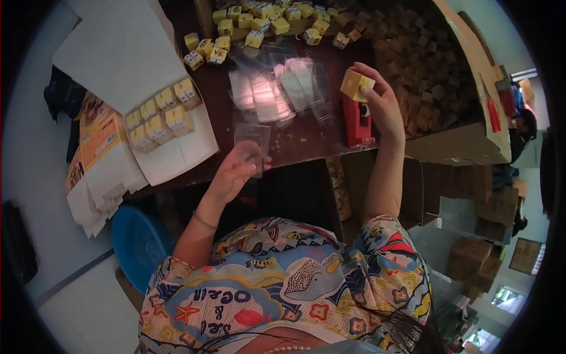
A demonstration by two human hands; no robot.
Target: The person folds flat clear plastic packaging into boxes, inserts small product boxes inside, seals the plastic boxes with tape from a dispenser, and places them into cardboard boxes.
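My left hand (239,171) is closed on a clear plastic sleeve (259,137) at the table's front edge. In my right hand (383,103) is a small yellow box (356,86), pinched between thumb and fingers. Just below that box stands a red tape dispenser (357,125), close to my right wrist. Between my hands, farther back, lies a spread of flat clear plastic sleeves (268,91) that catch the light.
Yellow boxes (253,23) lie loose at the back. A big carton (460,147) full of small brown boxes (424,76) fills the right. Left, an open white carton (183,144) holds rows of yellow-topped boxes (156,125). A blue basin (138,242) sits below the table.
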